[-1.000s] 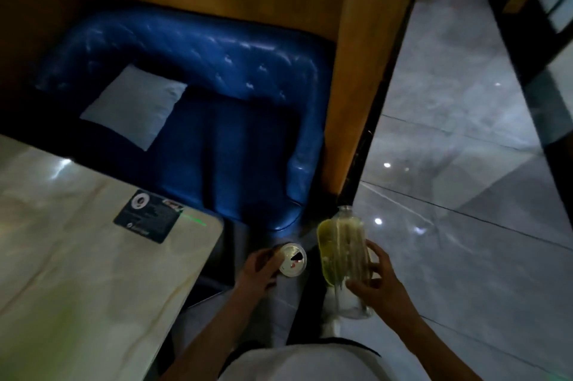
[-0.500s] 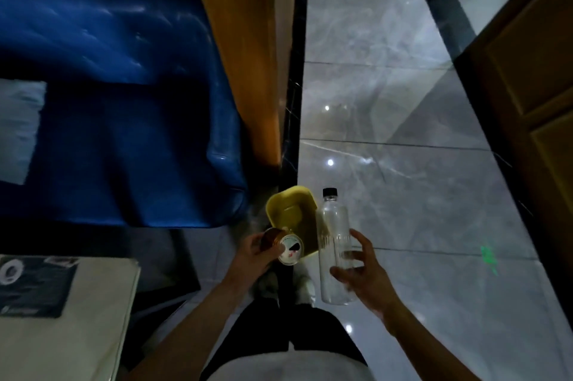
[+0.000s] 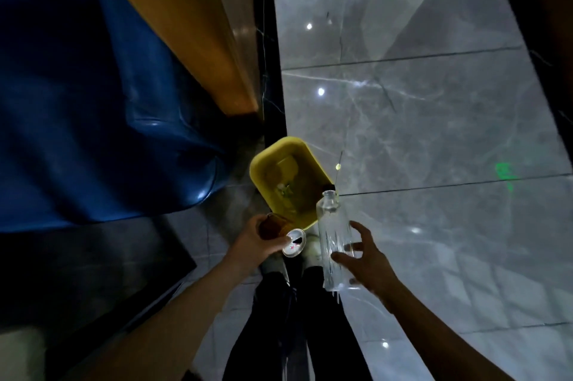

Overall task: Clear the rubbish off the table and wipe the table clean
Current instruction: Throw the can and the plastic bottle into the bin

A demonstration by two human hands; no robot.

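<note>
Two items: can (image 3: 279, 230) and bottle (image 3: 333, 235), both held just short of the yellow bin (image 3: 259, 163).
left grip (image 3: 254, 241): clenched round can; likely light, thin, dents easily.
right grip (image 3: 369, 263): loosely round bottle's middle; likely light, slick, crushable.

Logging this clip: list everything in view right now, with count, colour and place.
bin: one, yellow, on the floor by the sofa's end, some rubbish inside
bottle: one, clear with a dark cap, upright at the bin's near rim
can: one, brown with a silver top, at the bin's near rim
sofa: one, blue, left
partition: one, orange wood, beside the sofa
floor: grey marble tiles, right
left hand: grips the can
right hand: thumb across the bottle, fingers spread
</note>
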